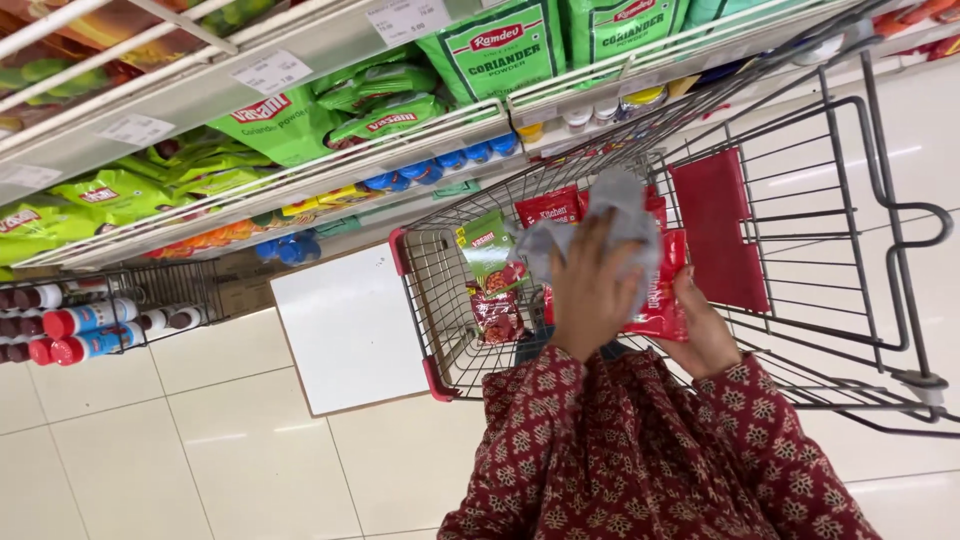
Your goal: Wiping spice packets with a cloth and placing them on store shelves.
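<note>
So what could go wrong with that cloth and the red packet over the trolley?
1. The grey cloth lies loosely under the left hand, so it might slip into the trolley.
2. The right hand holds the red packet only at its edge; it could drop onto the packets below.
3. The cloth hides part of the packet, so the grip is harder to see.

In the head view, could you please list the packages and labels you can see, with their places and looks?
Red packet: flat, held in both hands over the cart.
Grey cloth: under the left hand.
Green pouch: upright in the cart.
Big green bags: top shelf.
White price tags: on shelf edges.
Red-capped bottles: low rack, left.
</note>
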